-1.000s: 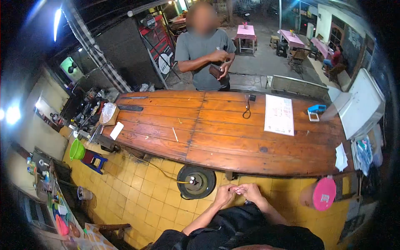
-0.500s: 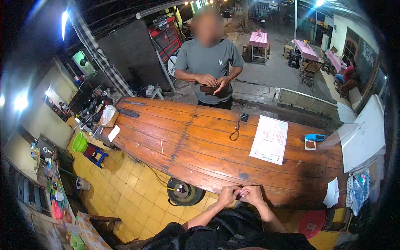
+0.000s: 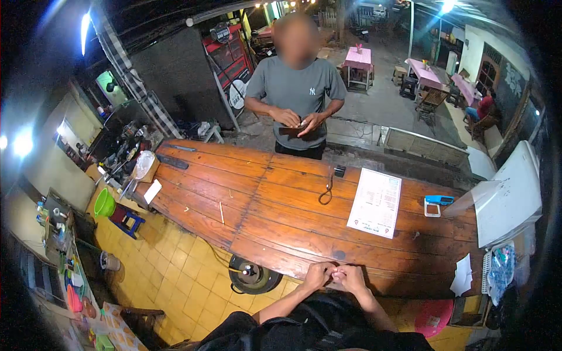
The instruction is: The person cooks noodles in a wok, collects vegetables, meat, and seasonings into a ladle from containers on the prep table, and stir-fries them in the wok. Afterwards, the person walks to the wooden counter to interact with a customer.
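Observation:
At the near edge of the wooden counter [image 3: 281,205], my left hand [image 3: 318,276] and my right hand [image 3: 353,279] meet with curled fingers. Both are closed. Something small and pinkish may be pinched between the fingertips, but it is too small to name. Beyond my hands lies a printed white sheet [image 3: 376,202]. Left of the sheet is a dark looped strap [image 3: 326,194]. Across the counter stands a person in a grey T-shirt [image 3: 298,90], holding a brown wallet [image 3: 291,133] with one hand's fingers at its top.
A blue device [image 3: 439,199] sits on the counter's right part, near a white panel [image 3: 508,199]. Folded white paper [image 3: 462,275] lies at the right near edge. Below, a gas cylinder [image 3: 253,279] stands on the yellow tiles. A pink round stool [image 3: 433,319] is at lower right.
The view has shifted slightly. Across the counter, the person's fingers have moved at the wallet, and something pale shows at its top. My hands remain together at the counter edge.

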`<state>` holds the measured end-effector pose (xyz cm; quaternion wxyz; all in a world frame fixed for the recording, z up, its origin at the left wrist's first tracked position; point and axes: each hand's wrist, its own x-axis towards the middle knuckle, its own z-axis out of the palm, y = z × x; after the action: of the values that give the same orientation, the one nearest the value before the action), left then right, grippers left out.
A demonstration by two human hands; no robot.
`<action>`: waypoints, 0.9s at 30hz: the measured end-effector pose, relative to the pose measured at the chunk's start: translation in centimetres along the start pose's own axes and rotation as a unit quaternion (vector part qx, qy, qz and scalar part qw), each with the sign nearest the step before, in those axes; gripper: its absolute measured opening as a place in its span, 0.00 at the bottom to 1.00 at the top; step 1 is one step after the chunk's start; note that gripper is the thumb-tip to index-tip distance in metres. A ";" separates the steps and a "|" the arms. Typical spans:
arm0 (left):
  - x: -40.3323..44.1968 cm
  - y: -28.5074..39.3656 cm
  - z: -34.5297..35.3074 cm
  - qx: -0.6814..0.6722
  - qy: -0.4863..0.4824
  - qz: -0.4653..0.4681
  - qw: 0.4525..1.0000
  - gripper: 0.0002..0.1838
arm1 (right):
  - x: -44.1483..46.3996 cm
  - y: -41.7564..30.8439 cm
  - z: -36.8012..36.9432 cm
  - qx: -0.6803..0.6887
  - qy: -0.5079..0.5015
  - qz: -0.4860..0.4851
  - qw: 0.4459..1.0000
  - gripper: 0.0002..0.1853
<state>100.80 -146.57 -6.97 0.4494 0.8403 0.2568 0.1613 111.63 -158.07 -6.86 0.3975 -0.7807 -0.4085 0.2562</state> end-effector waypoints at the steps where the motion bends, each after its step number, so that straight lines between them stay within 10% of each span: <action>1: 0.3 -0.3 0.3 -0.017 -0.001 0.008 1.000 0.06 | 0.2 -0.1 -0.1 -0.002 -0.014 0.002 1.000 0.08; 10: 4.6 1.1 0.4 -0.066 -0.140 0.023 0.988 0.24 | -2.5 4.4 -8.0 0.011 0.214 -0.012 0.977 0.06; 13: 7.3 -1.3 2.5 -0.036 -0.121 0.078 0.989 0.24 | -4.4 12.1 -9.5 0.227 0.336 0.032 0.913 0.08; 15: 9.0 -0.3 2.9 0.038 -0.125 0.104 0.986 0.22 | -5.8 8.8 -14.0 -0.152 0.291 0.146 0.933 0.10; 20: 14.5 0.3 6.0 0.184 -0.059 0.227 0.955 0.27 | -6.7 12.5 -13.4 -0.129 0.332 0.107 0.928 0.19; 27: 16.0 -2.2 7.8 0.337 -0.164 0.131 0.918 0.36 | -3.1 13.5 -10.7 -0.286 0.280 0.143 0.905 0.33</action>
<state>117.14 -141.55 -12.39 0.1507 0.9828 0.1057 -0.0173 123.57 -169.82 -11.87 0.2139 -0.9507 -0.2197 -0.0471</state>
